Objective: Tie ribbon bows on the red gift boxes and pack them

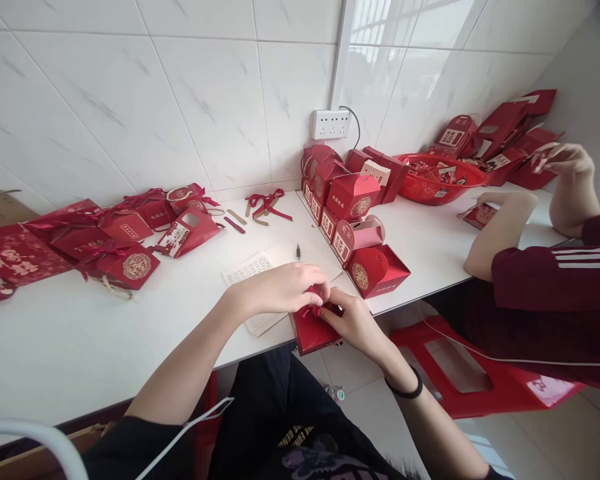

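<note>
A red gift box [314,337] lies at the table's front edge, right in front of me, partly hidden by my hands. A red ribbon [310,311] is on its top. My left hand [300,287] is closed, its thumb and fingers pinching the ribbon from above. From the other side my right hand [353,321] is bent over the box, thumb and fingers together at the ribbon. Beyond my hands lie printed sheets of paper [253,268] and a black pen [298,252].
Right of my hands stands a row of red boxes [356,197], with an open red box [380,270] nearest. Ribboned boxes [130,263] lie left, loose ribbons [267,203] behind. A red basket [440,183] holds small packets. A co-worker's hand [565,160] holds a small item.
</note>
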A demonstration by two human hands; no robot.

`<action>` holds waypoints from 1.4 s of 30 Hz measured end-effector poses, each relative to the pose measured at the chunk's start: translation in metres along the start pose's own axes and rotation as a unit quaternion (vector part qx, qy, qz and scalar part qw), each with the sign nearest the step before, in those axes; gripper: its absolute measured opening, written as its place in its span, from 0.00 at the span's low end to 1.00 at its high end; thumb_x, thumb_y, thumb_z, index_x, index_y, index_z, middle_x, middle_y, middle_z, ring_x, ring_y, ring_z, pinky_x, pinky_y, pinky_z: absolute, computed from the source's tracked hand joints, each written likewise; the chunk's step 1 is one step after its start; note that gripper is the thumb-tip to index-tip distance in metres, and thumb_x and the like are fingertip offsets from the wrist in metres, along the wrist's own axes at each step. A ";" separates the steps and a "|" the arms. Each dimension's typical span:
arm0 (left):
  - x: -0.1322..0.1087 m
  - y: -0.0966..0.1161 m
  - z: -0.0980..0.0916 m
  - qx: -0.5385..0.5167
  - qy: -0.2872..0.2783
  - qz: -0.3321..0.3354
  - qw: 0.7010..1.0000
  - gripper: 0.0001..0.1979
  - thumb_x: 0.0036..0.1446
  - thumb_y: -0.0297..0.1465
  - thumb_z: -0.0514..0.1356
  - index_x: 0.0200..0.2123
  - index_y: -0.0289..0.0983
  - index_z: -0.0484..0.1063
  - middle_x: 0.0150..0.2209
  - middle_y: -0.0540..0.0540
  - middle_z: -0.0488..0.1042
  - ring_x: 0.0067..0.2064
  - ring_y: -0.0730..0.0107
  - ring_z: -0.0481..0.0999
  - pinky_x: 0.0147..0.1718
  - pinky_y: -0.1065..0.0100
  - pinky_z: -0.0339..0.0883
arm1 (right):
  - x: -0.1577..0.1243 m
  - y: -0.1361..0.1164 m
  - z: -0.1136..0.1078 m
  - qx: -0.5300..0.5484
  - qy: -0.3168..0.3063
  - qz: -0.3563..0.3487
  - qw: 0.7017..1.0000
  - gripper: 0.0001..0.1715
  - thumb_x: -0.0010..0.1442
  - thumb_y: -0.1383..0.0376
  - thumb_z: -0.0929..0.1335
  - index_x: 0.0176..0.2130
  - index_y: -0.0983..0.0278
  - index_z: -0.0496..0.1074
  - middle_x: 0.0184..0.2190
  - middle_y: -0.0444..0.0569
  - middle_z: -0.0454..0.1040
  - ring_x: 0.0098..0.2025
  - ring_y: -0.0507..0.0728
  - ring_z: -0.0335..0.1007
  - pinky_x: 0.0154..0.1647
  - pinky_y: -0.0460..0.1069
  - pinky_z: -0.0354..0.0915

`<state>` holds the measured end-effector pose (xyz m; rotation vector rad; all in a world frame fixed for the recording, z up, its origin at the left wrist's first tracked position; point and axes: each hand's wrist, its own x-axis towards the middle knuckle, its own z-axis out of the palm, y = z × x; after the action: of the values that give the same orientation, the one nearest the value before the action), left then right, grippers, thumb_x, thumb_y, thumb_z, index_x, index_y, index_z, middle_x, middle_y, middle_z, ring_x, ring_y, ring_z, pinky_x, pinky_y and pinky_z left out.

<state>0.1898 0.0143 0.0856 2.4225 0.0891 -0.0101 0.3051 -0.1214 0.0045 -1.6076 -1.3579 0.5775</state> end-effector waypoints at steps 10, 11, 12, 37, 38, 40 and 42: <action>0.001 -0.040 0.032 -0.116 0.100 -0.061 0.986 0.06 0.55 0.32 0.57 0.30 0.37 0.72 0.32 0.49 0.73 0.34 0.69 0.72 0.36 0.68 0.63 | -0.003 0.011 0.012 0.149 0.072 0.040 0.985 0.14 0.55 0.57 0.69 0.29 0.62 0.62 0.29 0.47 0.73 0.32 0.55 0.70 0.33 0.49 0.65; -0.003 -0.042 0.038 -0.115 0.120 -0.054 0.985 0.06 0.55 0.31 0.57 0.30 0.37 0.72 0.33 0.48 0.73 0.35 0.69 0.71 0.37 0.68 0.63 | -0.004 0.011 0.013 0.154 0.074 0.036 0.985 0.14 0.55 0.56 0.69 0.29 0.62 0.62 0.30 0.47 0.73 0.33 0.55 0.70 0.33 0.49 0.65; -0.007 -0.043 0.043 -0.113 0.141 -0.047 0.983 0.06 0.56 0.31 0.56 0.30 0.37 0.72 0.34 0.48 0.73 0.37 0.68 0.71 0.39 0.67 0.63 | -0.004 0.011 0.013 0.156 0.077 0.031 0.984 0.14 0.55 0.56 0.69 0.29 0.62 0.62 0.30 0.48 0.73 0.34 0.55 0.70 0.34 0.49 0.65; -0.018 -0.012 0.120 -0.044 0.393 -0.153 0.905 0.07 0.59 0.34 0.54 0.34 0.39 0.70 0.41 0.45 0.75 0.47 0.59 0.71 0.49 0.57 0.52 | -0.008 0.011 0.012 0.108 0.126 0.019 0.986 0.12 0.56 0.57 0.67 0.29 0.62 0.63 0.32 0.50 0.71 0.39 0.57 0.69 0.37 0.50 0.67; -0.017 -0.012 0.120 -0.042 0.394 -0.150 0.906 0.07 0.59 0.34 0.54 0.34 0.39 0.70 0.41 0.45 0.74 0.47 0.59 0.71 0.48 0.57 0.53 | -0.008 0.011 0.012 0.111 0.126 0.019 0.986 0.12 0.56 0.57 0.67 0.29 0.62 0.63 0.32 0.50 0.71 0.39 0.58 0.69 0.37 0.50 0.67; -0.016 -0.014 0.120 -0.039 0.395 -0.147 0.906 0.07 0.59 0.34 0.55 0.32 0.39 0.71 0.39 0.45 0.75 0.46 0.60 0.71 0.47 0.58 0.54 | -0.008 0.013 0.011 0.116 0.123 0.019 0.985 0.12 0.56 0.58 0.68 0.29 0.62 0.63 0.32 0.50 0.71 0.40 0.58 0.69 0.37 0.50 0.67; -0.015 -0.015 0.120 -0.037 0.397 -0.147 0.905 0.07 0.58 0.34 0.56 0.31 0.38 0.71 0.38 0.46 0.75 0.46 0.59 0.72 0.47 0.57 0.54 | -0.008 0.015 0.010 0.122 0.113 0.019 0.986 0.11 0.57 0.58 0.68 0.30 0.62 0.64 0.32 0.50 0.71 0.40 0.58 0.69 0.38 0.50 0.67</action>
<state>0.1756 -0.0542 -0.0147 2.1643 0.8040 0.8262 0.3025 -0.1249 -0.0142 -1.4530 -1.0483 0.5445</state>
